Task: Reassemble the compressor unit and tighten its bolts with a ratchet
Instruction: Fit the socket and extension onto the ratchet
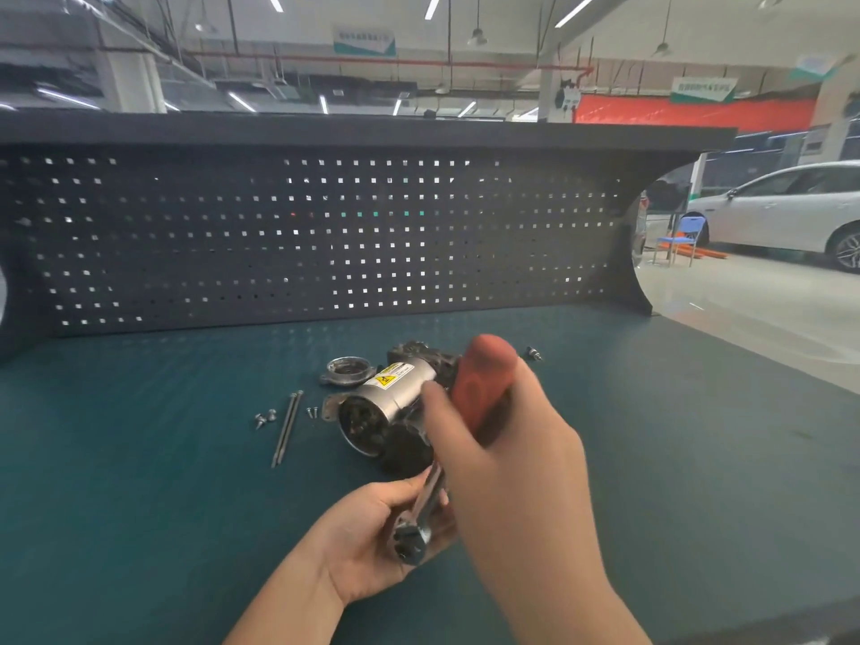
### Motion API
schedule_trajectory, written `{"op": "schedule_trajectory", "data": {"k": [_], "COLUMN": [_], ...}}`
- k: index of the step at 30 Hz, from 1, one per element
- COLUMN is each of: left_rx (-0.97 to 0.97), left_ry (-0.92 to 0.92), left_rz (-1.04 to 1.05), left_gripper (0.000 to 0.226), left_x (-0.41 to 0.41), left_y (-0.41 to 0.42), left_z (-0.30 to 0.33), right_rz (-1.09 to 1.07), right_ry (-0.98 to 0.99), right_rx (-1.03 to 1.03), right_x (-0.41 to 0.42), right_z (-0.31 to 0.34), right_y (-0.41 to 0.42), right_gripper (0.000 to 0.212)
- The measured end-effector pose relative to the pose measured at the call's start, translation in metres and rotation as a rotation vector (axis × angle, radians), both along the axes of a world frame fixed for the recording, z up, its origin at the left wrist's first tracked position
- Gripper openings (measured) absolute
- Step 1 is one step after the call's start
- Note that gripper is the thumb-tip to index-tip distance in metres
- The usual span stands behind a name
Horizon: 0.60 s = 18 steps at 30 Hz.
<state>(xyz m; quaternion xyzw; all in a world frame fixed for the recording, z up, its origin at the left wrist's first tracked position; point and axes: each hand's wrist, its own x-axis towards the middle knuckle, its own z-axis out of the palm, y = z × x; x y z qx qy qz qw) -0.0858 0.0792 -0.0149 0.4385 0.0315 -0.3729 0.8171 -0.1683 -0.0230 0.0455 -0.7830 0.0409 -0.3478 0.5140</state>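
The silver compressor unit (pixel 386 402) lies on its side on the green bench mat, its open end facing me and a yellow warning label on top. My right hand (pixel 507 463) grips the red handle of the ratchet (pixel 484 388). The ratchet's metal shaft runs down to its head (pixel 412 540), which my left hand (pixel 367 537) holds from below, fingers curled round it. A round end cover (pixel 346 371) rests behind the unit. Two long bolts (pixel 286 428) lie left of it, with short screws (pixel 265 417) and more small screws (pixel 312 412) close by.
A black pegboard (pixel 302 235) walls off the back of the bench. One small fitting (pixel 534 353) lies on the mat to the right of the unit. Beyond the bench's right edge are a white car (pixel 786 211) and a blue chair (pixel 679 239).
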Motion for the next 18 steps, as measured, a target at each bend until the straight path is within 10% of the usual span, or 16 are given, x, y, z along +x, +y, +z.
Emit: {"op": "schedule_trajectory", "data": {"k": [9, 18], "left_rx": [-0.168, -0.092], "left_ry": [0.045, 0.025], "left_rz": [0.023, 0.079], "left_gripper": [0.026, 0.034], "left_x": [0.008, 0.012], "left_y": [0.0, 0.001], "left_z": [-0.005, -0.006], "right_rz": [-0.331, -0.273], "right_ry": [-0.118, -0.393], "right_rx": [0.882, 0.415], "right_x": [-0.023, -0.001], "right_z": [-0.079, -0.037], "right_y": [-0.023, 0.019], "right_gripper": [0.018, 0.038]}}
